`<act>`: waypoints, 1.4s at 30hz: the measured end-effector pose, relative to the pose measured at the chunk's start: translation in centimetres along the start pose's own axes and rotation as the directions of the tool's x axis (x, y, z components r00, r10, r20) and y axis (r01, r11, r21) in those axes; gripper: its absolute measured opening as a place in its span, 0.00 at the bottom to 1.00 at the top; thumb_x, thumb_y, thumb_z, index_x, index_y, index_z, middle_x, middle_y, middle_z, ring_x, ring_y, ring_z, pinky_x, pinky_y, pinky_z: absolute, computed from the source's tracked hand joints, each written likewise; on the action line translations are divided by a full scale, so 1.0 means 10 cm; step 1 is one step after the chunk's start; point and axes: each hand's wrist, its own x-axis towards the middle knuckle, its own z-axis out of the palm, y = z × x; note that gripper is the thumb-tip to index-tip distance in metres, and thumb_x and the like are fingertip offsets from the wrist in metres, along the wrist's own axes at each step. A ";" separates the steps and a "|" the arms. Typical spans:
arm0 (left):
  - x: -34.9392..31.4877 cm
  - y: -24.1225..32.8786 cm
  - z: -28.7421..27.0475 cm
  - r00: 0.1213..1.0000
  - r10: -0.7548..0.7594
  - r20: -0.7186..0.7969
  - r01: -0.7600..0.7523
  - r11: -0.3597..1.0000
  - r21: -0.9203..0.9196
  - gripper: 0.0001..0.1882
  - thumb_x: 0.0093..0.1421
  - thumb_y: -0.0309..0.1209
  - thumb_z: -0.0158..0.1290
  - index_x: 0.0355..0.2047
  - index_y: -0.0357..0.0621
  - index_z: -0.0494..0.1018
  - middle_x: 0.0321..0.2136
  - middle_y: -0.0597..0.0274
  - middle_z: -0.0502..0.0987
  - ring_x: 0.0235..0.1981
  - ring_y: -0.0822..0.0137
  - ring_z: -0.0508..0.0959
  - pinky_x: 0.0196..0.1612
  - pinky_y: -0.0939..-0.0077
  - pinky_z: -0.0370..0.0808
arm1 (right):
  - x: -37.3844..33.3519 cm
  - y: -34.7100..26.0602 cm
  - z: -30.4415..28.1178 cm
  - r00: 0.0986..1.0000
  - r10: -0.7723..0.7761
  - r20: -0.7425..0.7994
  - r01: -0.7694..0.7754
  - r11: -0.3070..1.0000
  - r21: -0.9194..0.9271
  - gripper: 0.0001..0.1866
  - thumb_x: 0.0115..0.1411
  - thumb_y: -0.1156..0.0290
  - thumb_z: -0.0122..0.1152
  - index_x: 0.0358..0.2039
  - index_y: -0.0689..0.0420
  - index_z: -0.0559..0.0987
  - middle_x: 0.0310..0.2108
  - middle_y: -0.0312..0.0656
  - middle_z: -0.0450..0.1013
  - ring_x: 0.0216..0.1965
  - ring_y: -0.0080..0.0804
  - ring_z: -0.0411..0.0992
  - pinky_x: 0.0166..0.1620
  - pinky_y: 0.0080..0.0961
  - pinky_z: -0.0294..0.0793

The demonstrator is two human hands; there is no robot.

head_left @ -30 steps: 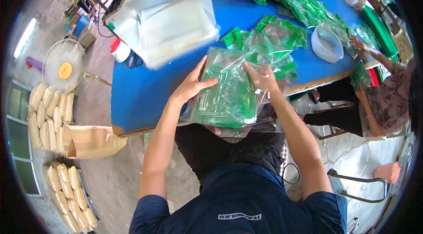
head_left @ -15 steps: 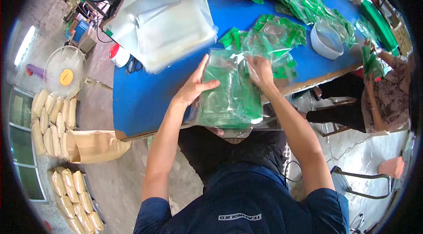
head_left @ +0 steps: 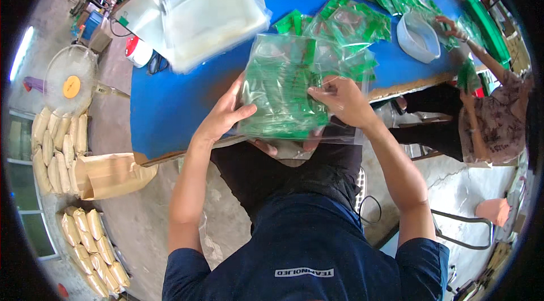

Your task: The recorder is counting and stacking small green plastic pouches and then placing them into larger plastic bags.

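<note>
A clear plastic bag (head_left: 348, 132) lies around a stack of flat green-and-clear packets (head_left: 280, 88) at the table's near edge, over my lap. My left hand (head_left: 221, 117) grips the stack's left side, thumb on top and fingers partly hidden behind it. On the right side, my right hand (head_left: 347, 103) is closed with its fingertips pinching the plastic. Whether it grips the bag alone or a packet as well, I cannot tell. Just beyond my hands lies a loose pile of similar green packets (head_left: 354, 26) on the blue table (head_left: 192, 97).
Clear plastic sheets (head_left: 212, 18) fill a white tray at the back left, beside a red-lidded jar (head_left: 137, 52). A white plastic tub (head_left: 418, 37) stands right of the pile. At the far right, another person (head_left: 493, 117) handles green packets. A fan (head_left: 71, 81) stands left.
The bagged stack and both hands have shifted slightly up and left in view. My right hand has moved down the bag's right side. The other person's arm now reaches over the table.
</note>
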 end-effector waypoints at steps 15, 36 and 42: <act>-0.04 0.36 -0.47 0.996 -0.070 -0.055 0.064 0.991 -0.115 0.42 0.70 0.47 0.48 0.73 0.34 0.45 0.74 0.54 0.46 0.74 0.63 0.47 0.74 0.67 0.39 | 0.35 -0.24 0.53 0.829 0.004 0.559 -0.377 0.742 0.554 0.22 0.69 0.65 0.57 0.55 0.70 0.69 0.40 0.49 0.76 0.28 0.30 0.78 0.43 0.32 0.82; -0.28 0.33 -0.43 0.972 -0.144 -0.184 0.216 0.855 0.472 0.41 0.51 0.40 0.72 0.60 0.34 0.69 0.50 0.55 0.79 0.50 0.67 0.77 0.57 0.71 0.72 | -0.29 -0.09 1.17 0.921 -0.101 0.376 -0.128 0.834 0.536 0.19 0.72 0.59 0.52 0.51 0.64 0.71 0.35 0.47 0.79 0.34 0.32 0.82 0.27 0.26 0.82; -0.40 0.35 -0.26 0.985 -0.152 -0.081 0.169 0.772 0.612 0.48 0.48 0.42 0.74 0.64 0.34 0.65 0.56 0.50 0.75 0.59 0.61 0.73 0.63 0.66 0.67 | -0.45 0.34 0.88 0.981 0.034 0.193 -0.136 0.828 0.545 0.19 0.74 0.57 0.47 0.40 0.63 0.77 0.23 0.39 0.77 0.20 0.22 0.75 0.19 0.18 0.72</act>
